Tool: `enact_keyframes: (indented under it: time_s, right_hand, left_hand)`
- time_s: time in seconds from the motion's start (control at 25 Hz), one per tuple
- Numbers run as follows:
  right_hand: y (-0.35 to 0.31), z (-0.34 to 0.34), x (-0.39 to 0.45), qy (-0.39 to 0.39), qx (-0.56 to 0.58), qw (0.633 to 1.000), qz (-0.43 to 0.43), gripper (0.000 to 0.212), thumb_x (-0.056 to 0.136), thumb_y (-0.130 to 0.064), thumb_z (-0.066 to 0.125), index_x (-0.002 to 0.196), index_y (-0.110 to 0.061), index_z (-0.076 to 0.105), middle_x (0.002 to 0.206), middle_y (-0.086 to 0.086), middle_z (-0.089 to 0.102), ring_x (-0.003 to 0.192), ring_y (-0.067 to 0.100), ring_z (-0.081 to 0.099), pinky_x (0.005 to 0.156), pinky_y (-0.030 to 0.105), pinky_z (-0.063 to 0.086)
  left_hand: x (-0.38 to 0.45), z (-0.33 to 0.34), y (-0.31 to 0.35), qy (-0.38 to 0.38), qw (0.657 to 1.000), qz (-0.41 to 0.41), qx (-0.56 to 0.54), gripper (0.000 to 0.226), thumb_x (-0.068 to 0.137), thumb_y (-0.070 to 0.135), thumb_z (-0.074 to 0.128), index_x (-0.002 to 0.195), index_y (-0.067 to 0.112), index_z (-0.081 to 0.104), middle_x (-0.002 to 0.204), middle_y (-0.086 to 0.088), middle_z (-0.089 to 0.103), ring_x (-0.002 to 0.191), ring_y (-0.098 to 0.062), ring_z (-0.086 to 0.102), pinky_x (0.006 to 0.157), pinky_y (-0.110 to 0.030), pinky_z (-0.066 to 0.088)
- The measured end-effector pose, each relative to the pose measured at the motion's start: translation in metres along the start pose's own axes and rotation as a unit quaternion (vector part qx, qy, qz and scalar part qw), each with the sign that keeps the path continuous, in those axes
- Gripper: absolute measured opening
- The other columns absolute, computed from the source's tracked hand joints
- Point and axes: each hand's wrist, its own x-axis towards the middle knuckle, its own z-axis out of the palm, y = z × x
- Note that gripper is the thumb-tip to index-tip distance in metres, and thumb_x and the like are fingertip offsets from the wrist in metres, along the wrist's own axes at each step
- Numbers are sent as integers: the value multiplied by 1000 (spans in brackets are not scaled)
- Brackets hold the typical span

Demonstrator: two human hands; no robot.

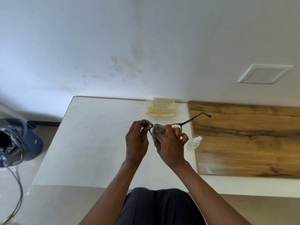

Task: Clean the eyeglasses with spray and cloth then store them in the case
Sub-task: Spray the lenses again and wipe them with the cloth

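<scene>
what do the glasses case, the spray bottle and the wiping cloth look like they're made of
The pale yellow see-through eyeglass case looks like hard glossy plastic: the white table shows through it. The small clear spray bottle with a white cap also seems plastic, though glass can't be ruled out. The grey-green cloth bunches softly against the lens, matte, probably microfibre.

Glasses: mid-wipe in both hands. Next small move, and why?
Probably slide the cloth across to the other lens. The right hand has it bunched on the lens nearest the left hand, which pinches that end of the glasses. The far lens looks uncovered, its temple sticking out. The case sits open at the back.
</scene>
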Motion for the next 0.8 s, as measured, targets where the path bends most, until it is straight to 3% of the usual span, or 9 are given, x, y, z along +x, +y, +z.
enact_keyframes:
  time_s: [0.16,0.24,0.36,0.44,0.6,0.8]
  right_hand:
    - [0,1,-4,10,60,998,-11,42,66,-23,81,105,-34,69,92,1,67,93,24,51,66,41,45]
    - [3,1,-4,29,74,997,-21,42,62,-18,84,99,-33,70,90,-1,67,91,24,54,69,40,43]
    - [7,0,-2,60,97,993,-22,36,57,-15,86,86,-30,72,87,-1,68,93,21,48,74,36,29]
    - [10,1,0,78,85,993,-22,28,56,-19,87,78,-28,72,84,-3,68,92,18,40,73,34,22]
    - [13,1,-3,97,-22,995,-27,23,57,-33,86,70,-24,69,80,-5,67,89,18,39,74,36,23]
    - [10,0,-6,63,-65,996,13,32,62,-51,78,79,-26,70,81,-3,64,88,20,47,73,38,27]
  left_hand:
    - [0,1,2,-3,1000,-8,-2,15,81,-14,56,85,-1,61,85,4,58,82,7,49,74,2,37]
    - [-1,2,2,-3,1000,-13,-6,16,82,-14,56,86,0,62,86,5,58,83,8,50,75,2,37]
    - [-2,2,0,0,1000,-27,-8,14,82,-14,57,88,-2,62,88,4,58,85,7,51,76,2,37]
    - [-3,3,0,4,999,-40,-10,13,82,-14,56,89,-4,62,88,1,60,85,6,52,75,2,37]
    - [-3,5,0,6,998,-60,-15,12,84,-13,55,90,-6,63,86,-12,65,83,4,52,74,2,37]
    - [-1,3,0,-4,999,-46,-13,13,83,-15,55,89,-7,63,87,-13,67,83,3,52,74,2,39]
